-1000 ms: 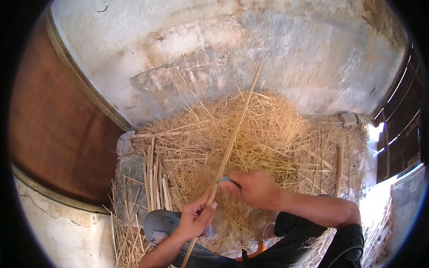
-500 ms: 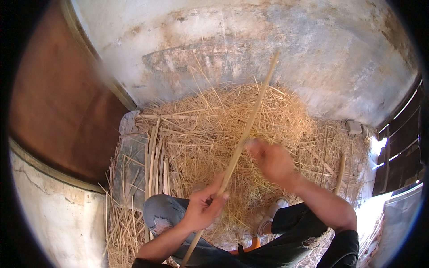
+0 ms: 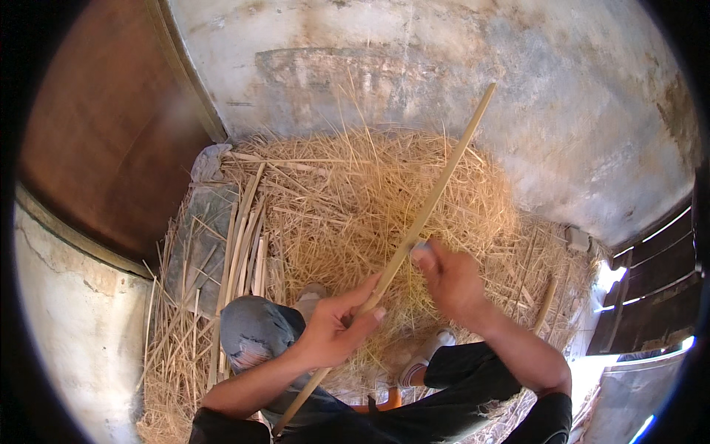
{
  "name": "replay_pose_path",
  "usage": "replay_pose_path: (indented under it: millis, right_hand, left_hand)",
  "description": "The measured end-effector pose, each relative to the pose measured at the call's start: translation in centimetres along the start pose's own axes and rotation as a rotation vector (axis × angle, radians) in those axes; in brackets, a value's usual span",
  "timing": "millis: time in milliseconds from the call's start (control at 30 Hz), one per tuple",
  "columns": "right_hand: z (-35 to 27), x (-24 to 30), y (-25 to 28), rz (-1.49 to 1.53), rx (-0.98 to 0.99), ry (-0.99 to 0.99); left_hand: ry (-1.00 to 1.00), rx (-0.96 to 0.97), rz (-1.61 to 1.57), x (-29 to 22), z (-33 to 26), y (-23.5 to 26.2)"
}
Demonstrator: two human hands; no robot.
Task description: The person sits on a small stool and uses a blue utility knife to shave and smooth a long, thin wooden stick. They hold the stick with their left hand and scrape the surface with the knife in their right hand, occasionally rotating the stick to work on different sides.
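Note:
A long, narrow bamboo strip (image 3: 447, 177) slants from my lap up toward the far right, its far end raised in front of the wall. My left hand (image 3: 339, 327) is closed round its lower part, above my left knee. My right hand (image 3: 452, 285) is closed beside the strip's middle, slightly blurred. A small greyish thing shows at its thumb and fingertips, against or very near the strip; its kind cannot be made out. Beneath both hands lies a heap of thin straw-coloured shavings (image 3: 362, 207).
Several split strips (image 3: 240, 237) lie at the left beside a grey slab (image 3: 203, 233). A stained plaster wall (image 3: 414, 66) stands behind the heap, and a brown panel (image 3: 103, 140) at the left. Dark slats (image 3: 658, 277) are at the right. My shoe (image 3: 430, 346) rests among the shavings.
The view has shifted a little. My right hand remains at the middle of the strip and is less blurred. My left hand keeps its hold on the strip.

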State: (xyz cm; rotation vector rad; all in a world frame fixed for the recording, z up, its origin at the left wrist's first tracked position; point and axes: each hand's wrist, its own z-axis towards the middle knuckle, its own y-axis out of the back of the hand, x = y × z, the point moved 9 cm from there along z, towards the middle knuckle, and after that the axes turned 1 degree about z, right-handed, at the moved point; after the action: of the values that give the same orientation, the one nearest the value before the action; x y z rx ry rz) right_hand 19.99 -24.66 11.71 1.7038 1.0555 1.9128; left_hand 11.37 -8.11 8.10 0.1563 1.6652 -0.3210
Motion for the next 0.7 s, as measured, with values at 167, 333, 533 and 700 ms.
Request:
replay_pose_path:
  millis: [167, 333, 533, 700]
  right_hand:
    - [-2.6, 2.9, -3.5, 0.096, 0.267, 0.19]
    - [-1.0, -0.5, -0.9, 0.439, 0.164, 0.085]
    - [-0.7, -2.7, 0.9, 0.668, 0.082, -0.023]
    - [-0.9, -2.8, 0.1, 0.582, 0.178, -0.145]
  left_hand:
    - [-0.005, -0.027, -0.017, 0.0, 0.1, 0.4]
    - [-0.058, 0.0, 0.016, -0.7, -0.3, 0.2]
    - [-0.069, 0.007, 0.082, -0.1, -0.1, -0.3]
    - [0.031, 0.028, 0.02, 1.3, -0.5, -0.9]
